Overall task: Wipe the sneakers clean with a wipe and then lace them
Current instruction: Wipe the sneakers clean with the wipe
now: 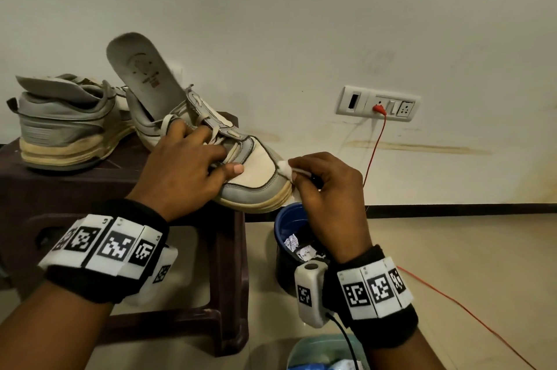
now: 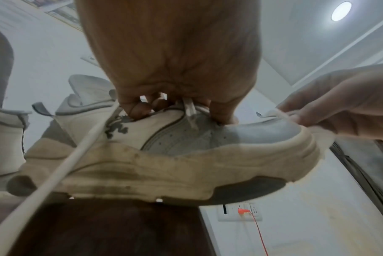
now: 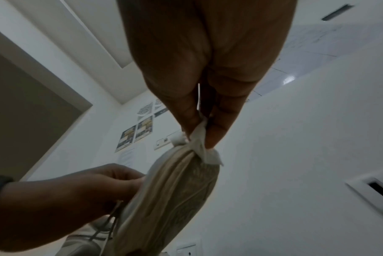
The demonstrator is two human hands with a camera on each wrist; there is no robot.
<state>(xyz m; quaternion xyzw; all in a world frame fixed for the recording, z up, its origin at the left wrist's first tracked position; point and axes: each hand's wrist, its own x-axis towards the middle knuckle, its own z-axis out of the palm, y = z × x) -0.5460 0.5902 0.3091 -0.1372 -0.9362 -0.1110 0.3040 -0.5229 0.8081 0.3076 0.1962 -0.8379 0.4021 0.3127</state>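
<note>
A grey and cream sneaker (image 1: 259, 164) lies on a dark brown stool (image 1: 60, 191), its toe over the stool's right edge and its insole (image 1: 144, 68) sticking up. My left hand (image 1: 193, 158) grips it over the laces, fingers curled onto the upper (image 2: 142, 110). My right hand (image 1: 319, 179) pinches a white wipe (image 1: 284, 169) against the toe. In the right wrist view the wipe (image 3: 201, 147) sits on the toe's sole edge (image 3: 177, 190). A loose lace (image 2: 76, 155) hangs down. The second sneaker (image 1: 63, 125) stands at the stool's back left.
A blue bucket (image 1: 289, 219) with crumpled scraps stands on the floor under my right hand. A light green container (image 1: 316, 351) sits at the bottom edge. A wall socket (image 1: 378, 104) has a red cable (image 1: 375, 152) trailing down to the floor on the right.
</note>
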